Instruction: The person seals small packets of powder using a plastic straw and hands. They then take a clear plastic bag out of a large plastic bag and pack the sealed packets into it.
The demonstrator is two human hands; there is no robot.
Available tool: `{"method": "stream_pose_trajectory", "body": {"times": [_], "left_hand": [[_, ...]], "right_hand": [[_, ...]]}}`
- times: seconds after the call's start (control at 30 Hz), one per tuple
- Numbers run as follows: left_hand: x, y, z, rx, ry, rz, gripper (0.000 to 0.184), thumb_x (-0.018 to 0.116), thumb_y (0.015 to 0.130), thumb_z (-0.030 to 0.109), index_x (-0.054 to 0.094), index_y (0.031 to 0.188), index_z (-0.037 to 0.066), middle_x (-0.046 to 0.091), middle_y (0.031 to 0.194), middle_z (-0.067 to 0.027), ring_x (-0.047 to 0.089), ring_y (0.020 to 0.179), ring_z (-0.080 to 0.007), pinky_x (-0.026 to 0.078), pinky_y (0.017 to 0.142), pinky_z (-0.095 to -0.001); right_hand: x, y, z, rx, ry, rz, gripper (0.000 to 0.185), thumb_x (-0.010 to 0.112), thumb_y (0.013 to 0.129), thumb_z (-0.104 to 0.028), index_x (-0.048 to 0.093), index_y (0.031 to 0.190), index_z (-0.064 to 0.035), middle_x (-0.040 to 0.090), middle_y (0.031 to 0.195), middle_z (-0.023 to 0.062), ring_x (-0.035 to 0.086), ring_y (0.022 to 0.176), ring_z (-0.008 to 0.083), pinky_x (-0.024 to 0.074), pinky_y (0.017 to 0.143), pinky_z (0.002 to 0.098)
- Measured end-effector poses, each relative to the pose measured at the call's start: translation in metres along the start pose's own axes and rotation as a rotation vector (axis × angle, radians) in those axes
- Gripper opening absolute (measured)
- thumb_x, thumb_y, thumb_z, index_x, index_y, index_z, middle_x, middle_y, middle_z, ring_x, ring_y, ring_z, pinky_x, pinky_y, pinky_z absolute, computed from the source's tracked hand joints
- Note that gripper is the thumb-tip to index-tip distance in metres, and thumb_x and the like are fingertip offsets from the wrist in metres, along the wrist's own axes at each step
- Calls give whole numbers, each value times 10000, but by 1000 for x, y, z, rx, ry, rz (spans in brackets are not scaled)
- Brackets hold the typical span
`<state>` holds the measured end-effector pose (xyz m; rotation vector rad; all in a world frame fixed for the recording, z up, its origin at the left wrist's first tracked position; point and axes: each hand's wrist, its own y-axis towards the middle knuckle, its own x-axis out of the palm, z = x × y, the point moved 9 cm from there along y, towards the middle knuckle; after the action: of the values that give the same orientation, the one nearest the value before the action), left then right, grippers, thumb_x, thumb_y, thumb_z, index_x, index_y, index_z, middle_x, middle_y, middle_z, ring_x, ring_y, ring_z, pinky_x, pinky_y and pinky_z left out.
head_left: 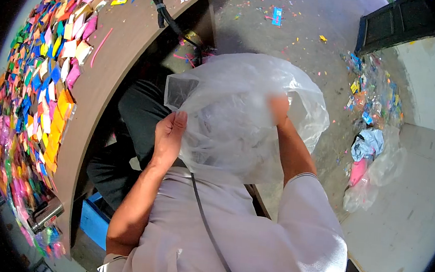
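A large clear plastic bag [228, 131] spreads over my lap, its mouth facing up toward me. My left hand [170, 134] is closed on the bag's left edge, thumb on top. On the right, my right hand [277, 109] is at the bag's right part, seemingly inside the opening; its fingers are blurred, so their pose cannot be made out. Crumpled translucent plastic shows within the bag.
A curved table [103, 60] at the left bears a heap of colourful small packets [42, 86] and a metal cylinder [46, 215]. Plastic waste [376, 97] lies along the right wall. A blue stool [94, 220] stands under the table.
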<state>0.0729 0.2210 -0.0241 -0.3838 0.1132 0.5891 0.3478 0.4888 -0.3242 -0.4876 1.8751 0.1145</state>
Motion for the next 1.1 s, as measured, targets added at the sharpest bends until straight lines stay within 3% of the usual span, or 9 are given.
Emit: {"method": "stream_pose_trajectory", "body": {"times": [0.23,0.43,0.57,0.63,0.73,0.87,0.97,1.07,1.1], "left_hand": [[5,-2,4,-7,-48,-13,375,501,960,304,510,735,4,431,676,59,359,668,-50,349,586,-219],[4,0,-13,-22,-11,-101,368,475,966,343,606,927,1,576,803,33,479,721,-53,412,660,-217],[4,-2,-12,-10,21,-102,360,475,967,338,608,927,6,576,795,33,478,711,-51,413,656,-216],[4,-3,-13,-31,9,-107,353,478,965,336,606,918,11,574,791,32,475,705,-51,411,650,-216],[5,-3,-11,-10,-13,-100,351,481,964,336,604,901,13,571,785,33,471,703,-50,406,645,-216],[4,-4,-7,-13,39,-106,355,480,964,337,602,885,14,573,782,35,472,703,-49,403,639,-215],[3,-3,-6,9,-40,-45,355,499,961,298,529,757,9,454,678,66,365,661,-40,336,579,-206],[2,-2,-8,34,-45,-48,350,496,963,288,527,763,3,450,678,63,365,665,-41,339,582,-207],[3,-2,-6,20,-62,-36,348,496,962,286,528,765,1,448,676,61,366,664,-42,341,580,-209]], "right_hand": [[-54,-77,-90,-80,45,437,238,566,768,-101,631,983,-20,571,1052,232,557,898,390,472,801,439],[-77,-105,-102,-101,68,511,280,595,751,-43,606,1030,-20,494,1213,258,548,953,421,499,743,426],[-91,-114,-113,-105,86,392,300,627,724,-35,606,1023,-26,490,1221,264,548,992,418,512,741,416],[-79,-119,-123,-292,37,462,303,647,711,-34,613,1012,-26,500,1208,260,548,1028,401,514,774,410],[-55,-114,-128,-310,68,277,291,659,706,-57,620,992,-22,512,1201,252,541,1071,380,513,803,404],[-90,-121,-159,-387,146,410,204,619,771,-95,635,966,-39,541,1153,237,547,1062,381,505,820,409],[-64,-118,-143,-268,206,406,234,589,833,-167,610,1018,-24,561,1106,224,570,1000,361,502,789,411],[9,-94,-99,-151,-129,314,322,584,859,-223,566,1085,5,579,1010,195,588,876,329,492,710,391],[-19,-98,-99,-237,31,584,277,610,827,-221,568,1015,-21,578,908,165,570,770,301,467,626,393]]}}
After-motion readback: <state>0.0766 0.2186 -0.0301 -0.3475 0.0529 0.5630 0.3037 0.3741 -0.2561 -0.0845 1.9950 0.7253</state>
